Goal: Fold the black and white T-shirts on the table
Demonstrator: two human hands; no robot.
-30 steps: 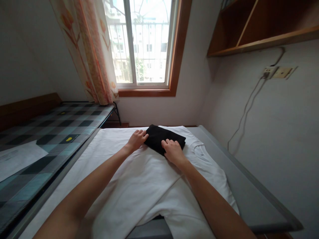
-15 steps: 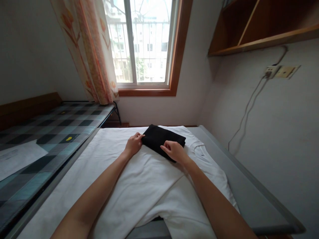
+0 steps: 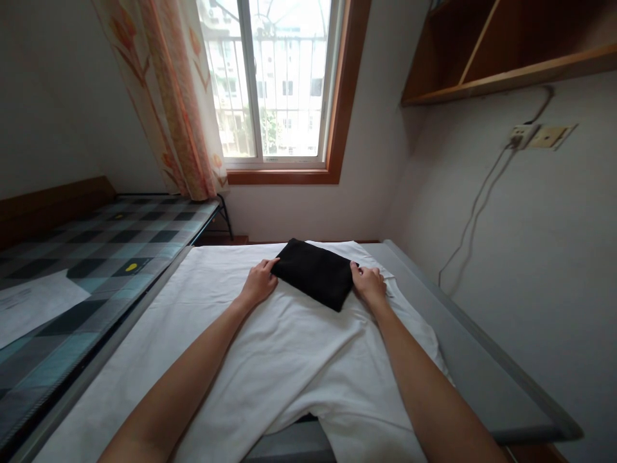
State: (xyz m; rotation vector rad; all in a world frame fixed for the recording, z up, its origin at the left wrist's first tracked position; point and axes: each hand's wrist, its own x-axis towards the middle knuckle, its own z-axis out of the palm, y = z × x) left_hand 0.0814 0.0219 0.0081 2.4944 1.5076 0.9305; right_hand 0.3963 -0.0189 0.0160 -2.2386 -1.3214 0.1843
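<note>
A flat, folded black cloth (image 3: 314, 270) lies on a spread white cloth (image 3: 289, 347) in the head view, turned slightly so its right end is nearer me. My left hand (image 3: 261, 281) pinches its left edge between thumb and fingers. At the opposite end, my right hand (image 3: 370, 283) has its thumb on the right edge, with the fingers curled at the side and partly hidden. The white cloth is wrinkled, and a gap in its near edge shows a grey surface (image 3: 292, 445) beneath.
A grey board (image 3: 463, 347) with a raised rim runs along the right. To the left stands a bed with a checked mattress (image 3: 159, 225) and a sheet of paper (image 3: 38, 302). Ahead are a curtain (image 3: 178, 96) and a window. A cable (image 3: 475, 218) hangs below the wooden shelf (image 3: 511, 77).
My right hand has moved right, from the top of the black cloth to its right edge, and the cloth's right end looks flatter. The left hand stays at the left edge.
</note>
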